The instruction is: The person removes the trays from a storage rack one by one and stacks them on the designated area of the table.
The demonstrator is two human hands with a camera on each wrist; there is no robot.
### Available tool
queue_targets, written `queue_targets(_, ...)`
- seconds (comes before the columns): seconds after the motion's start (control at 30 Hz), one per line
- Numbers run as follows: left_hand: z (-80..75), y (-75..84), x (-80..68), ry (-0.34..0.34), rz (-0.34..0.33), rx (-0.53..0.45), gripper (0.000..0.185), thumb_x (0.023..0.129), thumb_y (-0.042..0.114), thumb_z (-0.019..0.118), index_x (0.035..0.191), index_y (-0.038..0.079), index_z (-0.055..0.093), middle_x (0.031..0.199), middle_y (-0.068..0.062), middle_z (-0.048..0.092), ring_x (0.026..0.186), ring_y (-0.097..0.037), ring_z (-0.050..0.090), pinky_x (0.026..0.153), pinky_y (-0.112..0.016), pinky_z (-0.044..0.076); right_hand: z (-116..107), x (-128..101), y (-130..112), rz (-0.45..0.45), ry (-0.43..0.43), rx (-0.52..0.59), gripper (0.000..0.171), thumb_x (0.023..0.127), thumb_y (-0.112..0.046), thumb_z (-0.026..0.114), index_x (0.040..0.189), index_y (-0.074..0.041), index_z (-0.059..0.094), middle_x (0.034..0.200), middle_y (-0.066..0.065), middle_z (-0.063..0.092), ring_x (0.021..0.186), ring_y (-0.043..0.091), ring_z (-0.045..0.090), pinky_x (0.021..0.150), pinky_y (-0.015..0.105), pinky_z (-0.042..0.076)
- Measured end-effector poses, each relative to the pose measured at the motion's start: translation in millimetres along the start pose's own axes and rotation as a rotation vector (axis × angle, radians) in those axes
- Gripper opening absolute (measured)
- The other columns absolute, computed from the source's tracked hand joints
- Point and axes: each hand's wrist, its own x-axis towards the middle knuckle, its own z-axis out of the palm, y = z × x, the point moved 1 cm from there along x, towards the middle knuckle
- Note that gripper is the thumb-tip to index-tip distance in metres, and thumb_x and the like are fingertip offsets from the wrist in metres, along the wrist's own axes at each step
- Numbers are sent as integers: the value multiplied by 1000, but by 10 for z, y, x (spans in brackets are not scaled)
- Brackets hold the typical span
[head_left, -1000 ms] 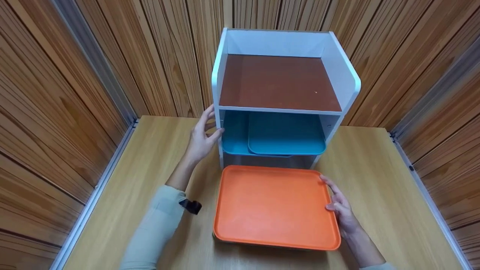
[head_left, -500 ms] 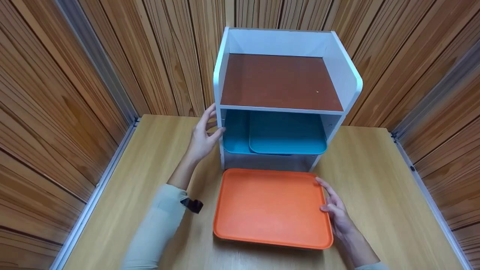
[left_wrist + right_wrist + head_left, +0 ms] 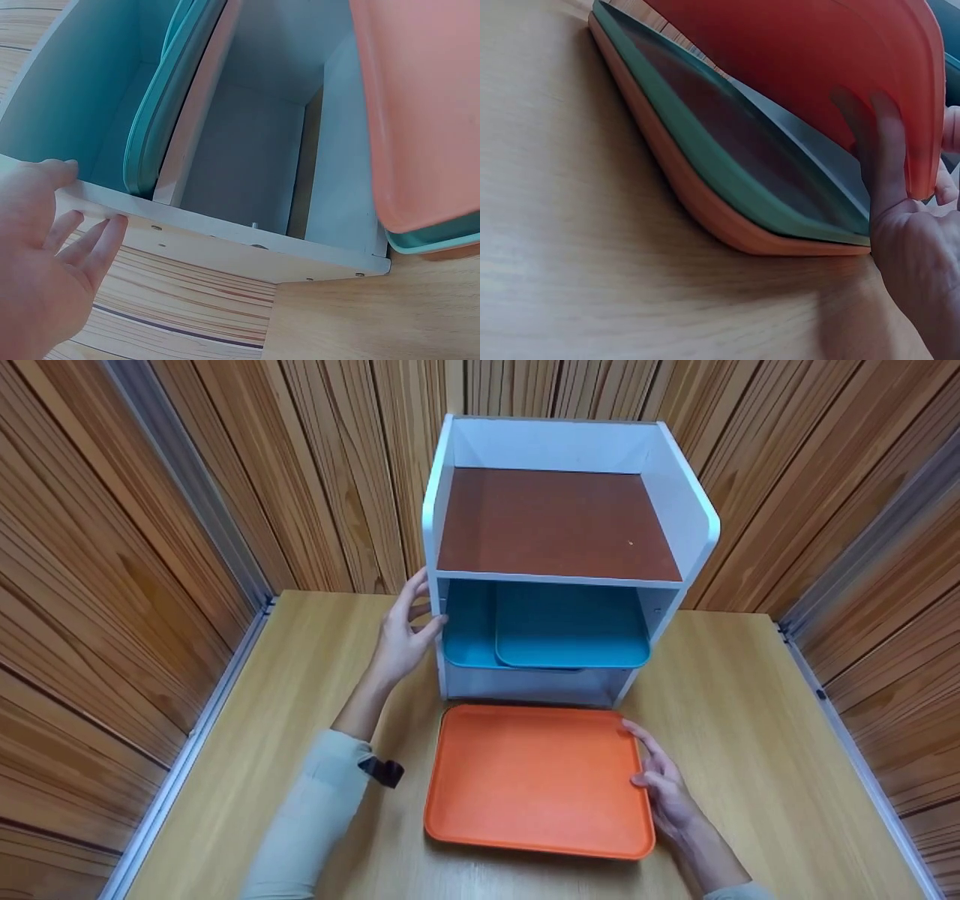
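My right hand (image 3: 670, 795) pinches the right edge of an orange tray (image 3: 540, 780), thumb on top and fingers beneath. In the right wrist view this tray is tilted up over a green tray (image 3: 727, 180), which lies on another orange tray (image 3: 682, 180) on the table. My left hand (image 3: 405, 637) holds the left side panel of a white shelf unit (image 3: 433, 532), thumb at the front edge and fingers along the outer face. Two overlapping blue-green trays (image 3: 574, 630) sit in the shelf's middle compartment.
The shelf's brown top board (image 3: 559, 525) is framed by white walls. Below the blue-green trays, the bottom compartment (image 3: 240, 150) faces the orange tray. Wood-grain panels (image 3: 112, 547) enclose the wooden table (image 3: 750, 720) on the left, back and right.
My right hand and the top orange tray's right side have shifted left. The tray's far edge has moved slightly away from the shelf, showing more of the bottom compartment. My left hand stays put.
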Motion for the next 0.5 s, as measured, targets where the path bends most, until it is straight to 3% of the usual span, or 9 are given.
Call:
queue_targets(0.1, 0, -1, 0, 2, 7, 0, 75, 111, 7, 68, 177, 17, 34, 169, -18, 55, 149, -45, 66, 116, -62, 61, -1, 9, 48, -3, 39, -14, 86, 96, 17, 41, 165, -34, 49, 165, -15, 41, 132, 5, 63, 94, 22, 65)
queue_targets(0.27, 7, -9, -2, 0, 8, -11, 76, 110, 7, 68, 177, 16, 34, 169, -19, 55, 150, -45, 65, 116, -62, 61, -7, 27, 109, -16, 4, 44, 87, 96, 19, 40, 167, -32, 49, 161, -12, 51, 129, 9, 71, 99, 27, 68)
queue_targets(0.5, 14, -13, 4, 4, 2, -10, 76, 110, 5, 69, 177, 17, 35, 169, -18, 55, 149, -45, 66, 117, -62, 61, -15, 6, 73, 17, 31, 47, 85, 103, 17, 44, 166, -40, 43, 147, -1, 67, 120, 10, 76, 98, 29, 69)
